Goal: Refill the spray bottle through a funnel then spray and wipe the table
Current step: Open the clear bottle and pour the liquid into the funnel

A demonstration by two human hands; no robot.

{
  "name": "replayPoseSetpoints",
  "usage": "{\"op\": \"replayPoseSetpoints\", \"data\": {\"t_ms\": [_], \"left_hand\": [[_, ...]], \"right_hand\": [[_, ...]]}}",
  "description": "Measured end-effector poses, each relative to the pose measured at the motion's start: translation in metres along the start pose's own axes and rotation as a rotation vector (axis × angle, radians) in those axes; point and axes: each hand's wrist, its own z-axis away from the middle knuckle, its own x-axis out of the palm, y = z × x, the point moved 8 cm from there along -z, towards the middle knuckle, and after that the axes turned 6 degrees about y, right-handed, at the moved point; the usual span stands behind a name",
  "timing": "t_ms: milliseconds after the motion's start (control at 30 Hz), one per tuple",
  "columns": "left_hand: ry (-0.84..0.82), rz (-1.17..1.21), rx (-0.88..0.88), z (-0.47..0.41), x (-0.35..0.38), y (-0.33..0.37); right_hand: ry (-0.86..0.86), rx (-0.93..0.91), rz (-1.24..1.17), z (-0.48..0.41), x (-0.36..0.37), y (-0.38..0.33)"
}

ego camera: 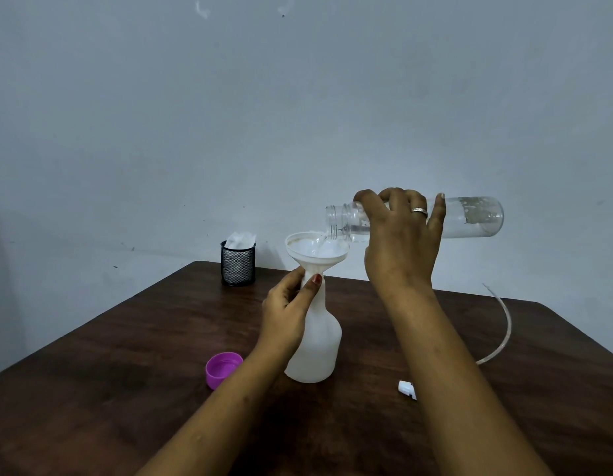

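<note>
Head view looks down over a dark wooden table [109,372] set against a pale wall. A white spray bottle [317,345] stands upright on the table, and everything else is placed here relative to it. A white funnel [317,252] sits in the spray bottle's neck, its wide mouth facing up.

To the left of the neck, the left hand [287,314] pinches the funnel's stem where it meets the bottle: thumb on the near side, fingers curled round the far side, closed on the stem. The left forearm rises from the lower edge of the frame and crosses in front of the bottle's left shoulder.

Above and to the right of the spray bottle, the right hand [401,242] grips a clear plastic bottle [469,218] from above, fingers wrapped over its barrel and a ring on one finger. That bottle lies nearly level, tipped slightly down, its open threaded mouth just over the funnel's right rim. Clear liquid lies along its lower side and runs into the funnel. The right forearm rises steeply from the lower right, wrist bent forward.

Left of the spray bottle's base, near it, a purple cap [223,369] lies open side up. To the right, a white spray nozzle [407,389] shows beside the right forearm, and a thin curved tube [504,324] lies further right. Behind and to the left stands a black mesh cup [238,267] holding white tissue.
</note>
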Motion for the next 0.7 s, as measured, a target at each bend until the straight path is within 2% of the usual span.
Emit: {"op": "replayPoseSetpoints", "data": {"t_ms": [700], "left_hand": [[-0.007, 0.006, -0.003, 0.0010, 0.0000, 0.0012]], "right_hand": [[0.033, -0.010, 0.026, -0.0002, 0.0020, -0.0001]]}}
